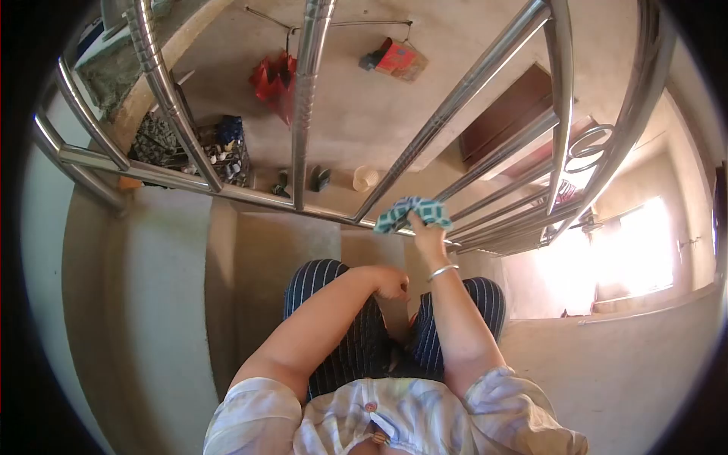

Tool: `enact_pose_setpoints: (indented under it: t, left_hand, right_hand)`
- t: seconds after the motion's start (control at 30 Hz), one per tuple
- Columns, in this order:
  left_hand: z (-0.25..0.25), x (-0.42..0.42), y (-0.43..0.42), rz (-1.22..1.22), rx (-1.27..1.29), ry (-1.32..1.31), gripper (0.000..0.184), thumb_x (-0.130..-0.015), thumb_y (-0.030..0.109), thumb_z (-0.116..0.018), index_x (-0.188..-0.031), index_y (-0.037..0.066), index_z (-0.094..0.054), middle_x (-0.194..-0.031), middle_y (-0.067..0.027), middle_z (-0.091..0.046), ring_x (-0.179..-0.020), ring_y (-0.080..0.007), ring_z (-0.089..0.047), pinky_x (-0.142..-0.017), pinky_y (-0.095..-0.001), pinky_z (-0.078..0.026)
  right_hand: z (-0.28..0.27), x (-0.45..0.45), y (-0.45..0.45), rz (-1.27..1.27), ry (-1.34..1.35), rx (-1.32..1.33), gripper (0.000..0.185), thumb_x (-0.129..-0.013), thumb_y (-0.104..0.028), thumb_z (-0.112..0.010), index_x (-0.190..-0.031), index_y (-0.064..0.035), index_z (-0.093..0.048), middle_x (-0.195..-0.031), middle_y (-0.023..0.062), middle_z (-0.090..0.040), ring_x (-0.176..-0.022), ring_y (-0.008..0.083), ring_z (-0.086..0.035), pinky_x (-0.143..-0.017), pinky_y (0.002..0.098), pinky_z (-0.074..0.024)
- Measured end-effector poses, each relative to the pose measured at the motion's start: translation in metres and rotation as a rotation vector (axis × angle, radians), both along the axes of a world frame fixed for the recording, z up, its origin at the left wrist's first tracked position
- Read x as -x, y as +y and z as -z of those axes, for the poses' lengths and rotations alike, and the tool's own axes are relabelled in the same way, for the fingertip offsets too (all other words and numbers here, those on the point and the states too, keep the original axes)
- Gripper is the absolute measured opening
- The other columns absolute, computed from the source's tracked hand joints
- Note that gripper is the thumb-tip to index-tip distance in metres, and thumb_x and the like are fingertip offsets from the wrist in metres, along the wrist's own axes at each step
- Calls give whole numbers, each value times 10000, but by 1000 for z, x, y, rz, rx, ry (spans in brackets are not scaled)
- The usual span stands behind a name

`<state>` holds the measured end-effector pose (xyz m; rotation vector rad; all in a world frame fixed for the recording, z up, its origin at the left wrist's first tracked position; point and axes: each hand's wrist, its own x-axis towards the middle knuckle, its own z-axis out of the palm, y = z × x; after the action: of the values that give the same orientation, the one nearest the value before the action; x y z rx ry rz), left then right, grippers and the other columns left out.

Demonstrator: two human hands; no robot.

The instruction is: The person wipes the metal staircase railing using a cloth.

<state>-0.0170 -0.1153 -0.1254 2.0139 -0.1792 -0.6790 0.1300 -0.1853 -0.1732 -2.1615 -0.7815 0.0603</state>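
Wiping seems in hand, the right fingers (pixel 414 220) gripping the cloth (pixel 417 208) beneath them at the rail (pixel 327 215), the next stroke calling for firm contact; the left fingers (pixel 404 287) curl, apparently empty.

No text, label, brand, number or sign can be read in the head view. A small lighter marking is shown on the red-and-tan packet (pixel 400 61) hung against the wall (pixel 356 121), but it is too small and blurred to be made out as letters or figures. On the red bag (pixel 274 85) hung near it, no wording can be read either
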Motion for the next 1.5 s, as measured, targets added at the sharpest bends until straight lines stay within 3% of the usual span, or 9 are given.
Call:
enact_pose_setpoints:
  t: [0.17,0.23,0.33,0.43,0.57,0.8,1.07,1.27,1.5]
  left_hand:
    - [-10,4,1,39,-82,1,374,-754,333,-537,-1006,57,-544,-990,-120,-572,-911,-253,-541,-779,-352,-414]
    - [-9,5,3,20,-94,-7,378,-754,339,-536,-1009,60,-541,-987,-122,-571,-913,-258,-540,-778,-355,-415]
    - [-10,3,2,-20,-101,-8,378,-758,346,-531,-1009,63,-540,-989,-124,-569,-919,-265,-538,-780,-358,-415]
    - [-17,4,2,-25,-101,-4,372,-763,342,-525,-1006,61,-541,-984,-126,-570,-917,-269,-539,-781,-358,-415]
    - [-13,-1,1,-11,-71,-1,379,-762,333,-523,-1010,48,-535,-956,-132,-579,-909,-270,-542,-781,-353,-416]
    - [-11,0,2,-23,-1,-60,391,-749,320,-530,-1002,22,-532,-924,-142,-588,-867,-277,-558,-761,-346,-427]
    - [-10,-2,5,-46,-60,-58,385,-747,313,-531,-1005,27,-538,-912,-145,-591,-863,-275,-561,-756,-352,-427]
    - [-13,-2,4,-76,41,17,390,-745,322,-525,-997,25,-538,-913,-147,-588,-879,-281,-551,-769,-359,-417]
    - [-15,-1,5,-39,66,-49,406,-750,324,-519,-1022,23,-518,-893,-145,-590,-850,-282,-554,-747,-365,-417]
  right_hand:
    - [-164,2,-14,-5,-329,-374,166,-777,-145,-551,-848,5,-557,-813,67,-560,-722,171,-517,-655,303,-416]
    - [-190,-11,-34,160,-1095,-131,121,-792,-130,-514,-817,-20,-556,-717,38,-516,-692,122,-461,-649,270,-376]
    - [-220,-2,-39,291,-413,-718,185,-811,-155,-494,-832,18,-554,-703,31,-528,-664,110,-449,-625,243,-364]
    - [-202,-33,-51,377,-209,-723,219,-814,-160,-495,-825,51,-554,-740,31,-537,-652,112,-444,-608,247,-369]
    - [-190,-56,-49,337,-285,-241,329,-769,-255,-570,-869,58,-589,-595,24,-503,-571,113,-421,-562,280,-388]
    - [-89,-71,-17,557,-407,-334,343,-735,-283,-609,-860,36,-618,-744,173,-616,-695,229,-568,-694,317,-422]
    - [27,-45,-25,604,255,139,369,-720,-328,-579,-841,20,-601,-909,169,-595,-872,304,-547,-778,368,-396]
    - [-7,-75,-31,581,43,-116,301,-746,-283,-574,-799,12,-607,-796,141,-607,-764,253,-551,-710,354,-403]
    - [-157,-65,-33,420,-273,-419,286,-763,-264,-581,-740,20,-610,-631,103,-586,-586,191,-498,-577,327,-388]
